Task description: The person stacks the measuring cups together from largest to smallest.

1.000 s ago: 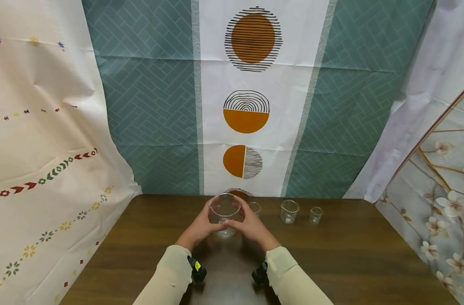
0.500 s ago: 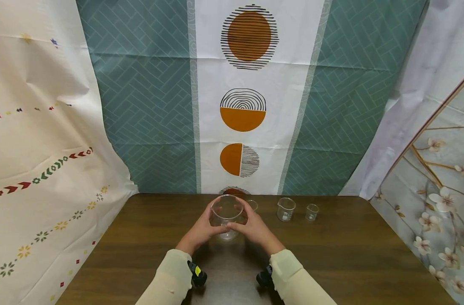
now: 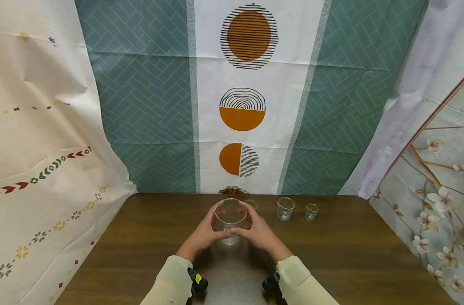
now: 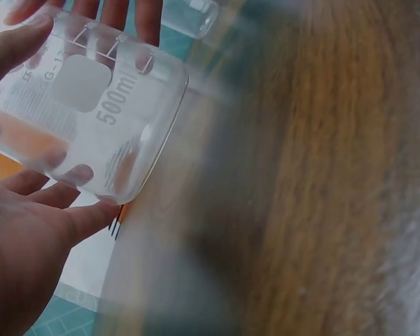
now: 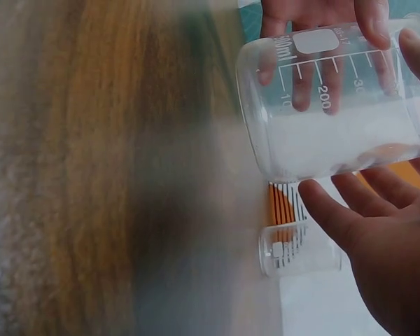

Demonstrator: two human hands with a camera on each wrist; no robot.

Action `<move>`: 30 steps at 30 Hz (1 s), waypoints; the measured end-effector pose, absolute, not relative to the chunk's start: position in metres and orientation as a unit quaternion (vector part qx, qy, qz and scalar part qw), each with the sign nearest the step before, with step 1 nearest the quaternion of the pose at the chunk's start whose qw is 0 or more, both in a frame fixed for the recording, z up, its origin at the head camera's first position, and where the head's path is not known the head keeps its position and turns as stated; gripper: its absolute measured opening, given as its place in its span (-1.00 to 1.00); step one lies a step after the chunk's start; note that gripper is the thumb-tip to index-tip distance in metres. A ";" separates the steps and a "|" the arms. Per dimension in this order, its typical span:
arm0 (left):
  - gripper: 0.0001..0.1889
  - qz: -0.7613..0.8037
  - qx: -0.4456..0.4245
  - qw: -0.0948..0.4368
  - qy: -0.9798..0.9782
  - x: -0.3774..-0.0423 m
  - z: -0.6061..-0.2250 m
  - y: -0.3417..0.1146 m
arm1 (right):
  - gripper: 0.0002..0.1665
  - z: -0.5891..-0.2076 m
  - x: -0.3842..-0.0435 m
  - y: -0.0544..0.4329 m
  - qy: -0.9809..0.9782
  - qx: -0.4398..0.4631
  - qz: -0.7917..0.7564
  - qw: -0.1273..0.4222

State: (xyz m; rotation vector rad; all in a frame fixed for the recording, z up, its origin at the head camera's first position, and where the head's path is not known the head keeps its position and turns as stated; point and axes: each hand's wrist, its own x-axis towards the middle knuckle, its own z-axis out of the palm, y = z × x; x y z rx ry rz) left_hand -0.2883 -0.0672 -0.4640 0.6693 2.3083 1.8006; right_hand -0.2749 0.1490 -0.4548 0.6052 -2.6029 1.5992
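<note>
Both hands hold a large clear glass beaker point(image 3: 230, 212) upright between them, in the middle of the head view. My left hand point(image 3: 205, 233) curls round its left side and my right hand point(image 3: 259, 231) round its right side, with the thumbs nearly meeting at the front. In the left wrist view the beaker point(image 4: 101, 105) shows a 500ml mark and a white label patch, and its base is close over the tabletop. White scale lines on the beaker point(image 5: 336, 105) show in the right wrist view. It looks empty.
On the brown wooden table point(image 3: 354, 254), a medium beaker point(image 3: 285, 209) and a small beaker point(image 3: 311, 212) stand at the back right. Another beaker point(image 3: 252, 204) is mostly hidden behind my right hand. Patterned cloths point(image 3: 148, 106) hang behind and beside the table.
Both hands and the large beaker have moved a little towards me and slightly right. The head view has shifted slightly, and the other beakers stay in place.
</note>
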 end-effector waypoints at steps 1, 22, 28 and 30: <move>0.00 0.596 0.223 0.068 0.768 -0.287 -0.465 -0.067 | 0.03 -0.455 -0.274 0.150 -0.836 0.193 0.514 0.014; -0.02 0.576 0.255 0.070 0.774 -0.269 -0.464 -0.058 | 0.04 -0.428 -0.235 0.158 -0.829 0.189 0.527 -0.004; -0.01 0.579 0.267 0.079 0.766 -0.263 -0.465 -0.057 | 0.05 -0.452 -0.244 0.167 -0.832 0.189 0.522 0.001; -0.01 0.580 0.268 0.082 0.765 -0.261 -0.465 -0.056 | 0.04 -0.455 -0.244 0.170 -0.831 0.193 0.521 0.001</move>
